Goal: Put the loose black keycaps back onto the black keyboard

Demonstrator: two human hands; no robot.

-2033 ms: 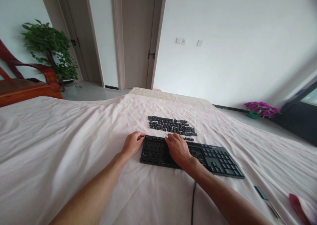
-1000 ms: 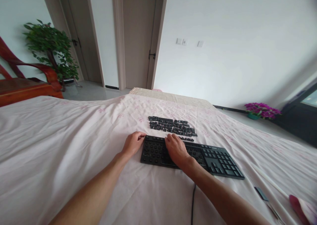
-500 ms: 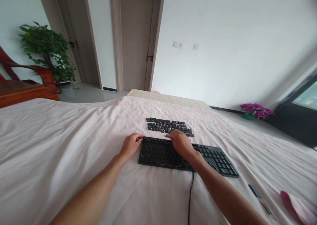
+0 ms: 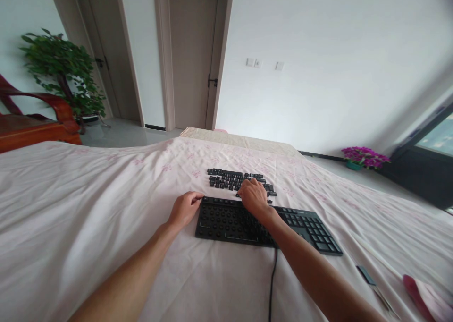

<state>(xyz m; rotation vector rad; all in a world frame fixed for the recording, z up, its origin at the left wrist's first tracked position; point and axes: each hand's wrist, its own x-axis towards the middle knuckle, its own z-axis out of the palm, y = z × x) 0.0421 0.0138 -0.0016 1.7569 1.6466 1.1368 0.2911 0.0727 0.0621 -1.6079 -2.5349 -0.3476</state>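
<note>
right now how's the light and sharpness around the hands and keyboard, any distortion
Head view: soft, even daylight, no glare; faint shadows under the right hand and left hand. The keyboard and loose keys are fairly sharp, their legends too small to read. Wide-angle bending curves the door frame and edges.

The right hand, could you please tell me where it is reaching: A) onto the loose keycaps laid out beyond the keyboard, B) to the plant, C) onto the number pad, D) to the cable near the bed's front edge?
A: the right hand stretches past the keyboard to the loose keycaps on the sheet.
</note>
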